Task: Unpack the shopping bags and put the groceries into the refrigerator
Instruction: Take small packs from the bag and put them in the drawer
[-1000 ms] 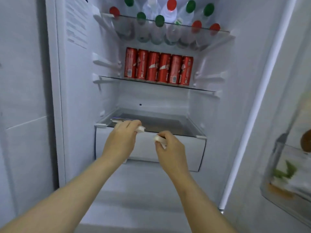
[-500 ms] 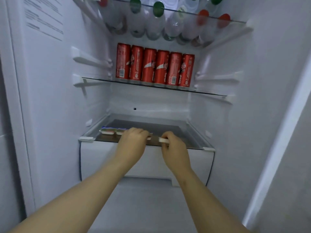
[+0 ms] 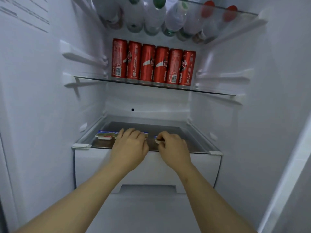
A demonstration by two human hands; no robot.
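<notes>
Overall: a person is reaching both bare arms into an open white refrigerator (image 3: 42, 98), and both hands are working at the lowest shelf.
Left hand: the left hand (image 3: 130, 147) is lying knuckles-up over a strip of small white plastic cups with blue-edged foil lids (image 3: 105, 135); its fingers (image 3: 133, 134) are curling down over the right part of the strip and grasping it.
Right hand: the right hand (image 3: 173, 147) is pinching a single small white cup (image 3: 158, 140) between thumb and bent fingers (image 3: 165, 137), just right of the left hand.
Groceries: the strip is resting on the dark glass bottom shelf (image 3: 193, 137), near its front left, its left end sticking out past the left hand; the single cup is sitting at or just above the same shelf, and I cannot tell whether it is touching.
Below: a closed white plastic drawer (image 3: 202, 169) is sitting directly under that shelf.
Middle shelf: six tall red drink cans (image 3: 153, 66) are standing upright, side by side, at the back of a clear glass shelf (image 3: 210, 92).
Top shelf: clear plastic bottles with green and red caps (image 3: 151, 19) are crowding the uppermost shelf, showing through the glass from underneath.
</notes>
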